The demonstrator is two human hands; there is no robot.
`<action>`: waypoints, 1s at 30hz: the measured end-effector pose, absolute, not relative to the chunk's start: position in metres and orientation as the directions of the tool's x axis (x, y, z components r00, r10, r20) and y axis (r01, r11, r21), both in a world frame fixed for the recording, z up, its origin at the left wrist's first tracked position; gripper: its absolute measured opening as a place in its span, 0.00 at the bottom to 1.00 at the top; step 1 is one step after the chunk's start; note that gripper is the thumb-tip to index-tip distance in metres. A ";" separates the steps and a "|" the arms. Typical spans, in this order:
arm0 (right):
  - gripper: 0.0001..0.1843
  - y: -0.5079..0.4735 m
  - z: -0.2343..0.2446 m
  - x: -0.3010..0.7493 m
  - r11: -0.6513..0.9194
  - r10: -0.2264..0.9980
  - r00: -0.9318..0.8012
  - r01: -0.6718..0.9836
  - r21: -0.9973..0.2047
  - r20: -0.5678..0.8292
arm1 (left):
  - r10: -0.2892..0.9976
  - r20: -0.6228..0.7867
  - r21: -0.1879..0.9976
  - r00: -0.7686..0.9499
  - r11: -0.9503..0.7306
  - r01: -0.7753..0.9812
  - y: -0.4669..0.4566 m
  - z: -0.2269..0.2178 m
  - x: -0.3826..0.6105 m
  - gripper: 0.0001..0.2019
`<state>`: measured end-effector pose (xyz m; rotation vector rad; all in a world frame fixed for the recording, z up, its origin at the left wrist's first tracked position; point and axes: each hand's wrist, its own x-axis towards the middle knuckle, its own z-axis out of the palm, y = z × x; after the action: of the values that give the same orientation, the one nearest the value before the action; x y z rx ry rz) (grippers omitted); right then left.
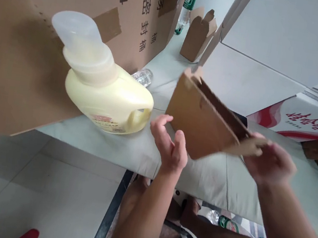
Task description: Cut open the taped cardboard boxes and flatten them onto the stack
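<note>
My right hand (274,163) grips a flap at the right end of a small brown cardboard box (202,120), which is tilted above the cloth-covered surface. The box is partly blurred, and its narrow opening faces up. Close to its lower left side is my left hand (170,143), fingers curled but apart and nothing in them. Just left of that hand stands a pale yellow detergent jug (111,95) with a translucent cap and a built-in handle.
A large carton (21,53) with printed characters fills the left. Behind are a folded carton box (197,36), a green-labelled bottle (187,8) and a clear plastic bottle (143,77) lying down. White boxes (280,37) line the right; another bottle (228,223) lies below the surface edge.
</note>
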<state>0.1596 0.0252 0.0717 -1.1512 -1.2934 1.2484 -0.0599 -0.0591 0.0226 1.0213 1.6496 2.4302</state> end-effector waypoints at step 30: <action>0.30 -0.052 0.041 0.263 0.565 0.796 -0.131 0.511 -0.648 0.591 | 0.795 0.454 0.876 -0.401 -0.481 0.038 -0.018 0.019 -0.020 0.16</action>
<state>0.2630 -0.0522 0.0409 -1.0770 -1.7927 0.3557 -0.0201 -0.0182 0.0185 1.2933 1.1755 1.9324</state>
